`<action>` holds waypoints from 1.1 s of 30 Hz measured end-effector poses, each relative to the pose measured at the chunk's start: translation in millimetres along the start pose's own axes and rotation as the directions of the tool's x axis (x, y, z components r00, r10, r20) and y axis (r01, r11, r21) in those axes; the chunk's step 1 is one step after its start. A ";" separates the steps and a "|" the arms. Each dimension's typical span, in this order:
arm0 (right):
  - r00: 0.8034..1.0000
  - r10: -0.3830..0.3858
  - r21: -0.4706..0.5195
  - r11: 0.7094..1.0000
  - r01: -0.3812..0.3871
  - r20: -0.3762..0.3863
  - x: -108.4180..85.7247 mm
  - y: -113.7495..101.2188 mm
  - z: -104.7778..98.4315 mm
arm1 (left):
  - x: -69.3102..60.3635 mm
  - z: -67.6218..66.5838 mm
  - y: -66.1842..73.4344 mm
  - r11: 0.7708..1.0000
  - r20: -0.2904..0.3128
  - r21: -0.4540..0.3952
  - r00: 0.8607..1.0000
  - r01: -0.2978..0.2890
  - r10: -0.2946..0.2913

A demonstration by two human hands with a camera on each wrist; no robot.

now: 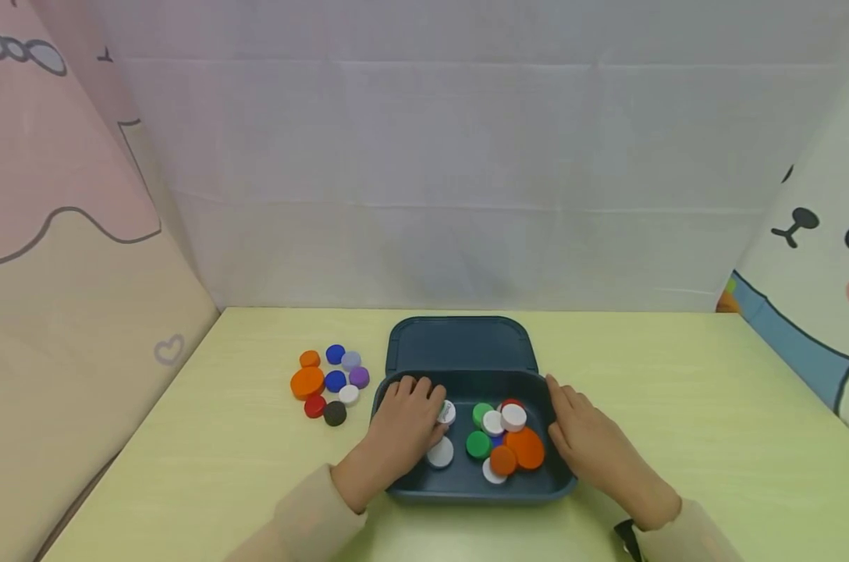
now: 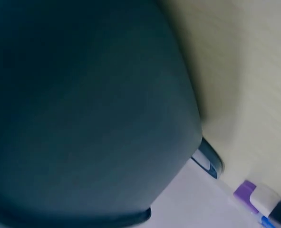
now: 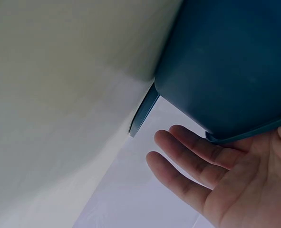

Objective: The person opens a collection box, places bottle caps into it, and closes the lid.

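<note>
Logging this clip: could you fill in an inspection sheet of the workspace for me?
Surface: pale yellow tabletop.
Job's things: dark box with a dark lid behind it; round caps inside in white, green, orange, red and blue; more caps on the table to its left.
Clutter: nothing seen.
Hands: left hand reaches into the box beside white caps, its grip unclear; right hand touches the box's right rim.
Cables: none identifiable; a dark item by the right cuff is unclear.
Surroundings: pale backdrop, cartoon-printed side panels.
</note>
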State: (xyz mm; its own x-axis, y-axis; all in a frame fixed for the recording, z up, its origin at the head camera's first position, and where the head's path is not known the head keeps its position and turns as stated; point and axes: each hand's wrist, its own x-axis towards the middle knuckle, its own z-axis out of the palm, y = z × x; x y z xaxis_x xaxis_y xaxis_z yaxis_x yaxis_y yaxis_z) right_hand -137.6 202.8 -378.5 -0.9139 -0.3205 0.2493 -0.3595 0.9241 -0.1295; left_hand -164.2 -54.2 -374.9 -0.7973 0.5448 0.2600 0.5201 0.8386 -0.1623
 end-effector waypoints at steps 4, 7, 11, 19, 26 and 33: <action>1.000 -0.002 -0.002 1.000 0.002 0.001 -0.1 0.4 0.4 | 2.9 3.1 4.4 1.000 0.016 0.001 1.000 0.003 -0.003; 1.000 -0.005 -0.003 1.000 0.005 -0.002 -0.6 0.5 0.8 | 4.8 4.2 6.8 1.000 0.042 -0.016 0.999 0.020 -0.019; 1.000 -0.008 -0.004 1.000 0.008 -0.004 -1.0 0.6 0.8 | 6.4 3.9 9.4 0.997 0.085 -0.049 0.995 0.051 -0.047; 1.000 -0.023 -0.013 1.000 0.023 -0.010 -0.4 0.7 0.9 | 6.1 5.6 12.2 0.995 0.141 -0.051 0.987 0.082 -0.074; 1.000 -0.020 -0.007 1.000 0.020 -0.007 -0.3 0.9 0.9 | 3.9 8.3 11.8 0.995 0.135 -0.044 0.987 0.092 -0.085; 1.000 -0.022 -0.006 1.000 0.022 -0.012 -0.5 1.7 1.3 | 0.7 4.1 8.7 0.995 0.099 -0.062 0.992 0.080 -0.073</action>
State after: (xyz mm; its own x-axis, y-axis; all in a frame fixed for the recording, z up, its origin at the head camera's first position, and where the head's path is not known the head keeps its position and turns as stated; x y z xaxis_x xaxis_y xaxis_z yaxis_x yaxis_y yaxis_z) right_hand -138.0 204.3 -380.1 -0.9033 -0.3385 0.2637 -0.3785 0.9180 -0.1184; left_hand -161.5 -46.5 -380.1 -0.8596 0.4797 0.1761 0.4729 0.8773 -0.0819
